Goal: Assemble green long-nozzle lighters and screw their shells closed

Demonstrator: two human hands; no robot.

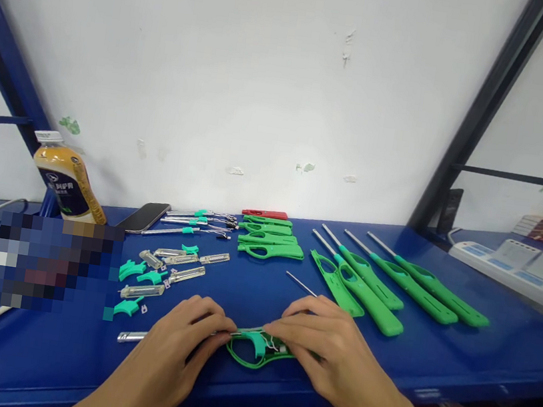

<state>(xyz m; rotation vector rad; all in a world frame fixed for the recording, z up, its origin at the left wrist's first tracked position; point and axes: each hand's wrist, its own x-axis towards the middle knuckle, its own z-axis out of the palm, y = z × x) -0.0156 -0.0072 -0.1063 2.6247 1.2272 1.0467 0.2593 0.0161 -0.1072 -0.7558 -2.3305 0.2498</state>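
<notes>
Handle (251,365), green and open on its upper face, is lying at the near edge of the blue table (249,288), between both hands. A teal trigger (259,346) is sitting inside the handle, and white wires (274,345) are running just right of it.

Left hand (186,340): thumb and forefinger are pinching the metal tube (131,337) where it is meeting the left end of the handle; the tube's free tip is showing beyond the wrist side of this hand. Right hand (327,346): fingers are grasping the right portion of the handle, with the fingertips pressing at its far edge; this hand is covering the handle's right end, so the exact thumb contact cannot be told.

Left of the handle, loose teal triggers (128,306) and clear tanks (142,291) are lying in a scattered group. Farther beyond the handle, on the left, wired metal rods (171,232) are lying near a dark phone (147,218), and a bottle (65,178) is standing past the phone. Straight beyond the handle, green shells (275,250) are lying in a row, with a red shell (264,214) at the far end. Right of the handle, four long-tubed green lighters (373,302) are lying at a slant. Farther right of the handle, a white power strip (481,257) is resting.
</notes>
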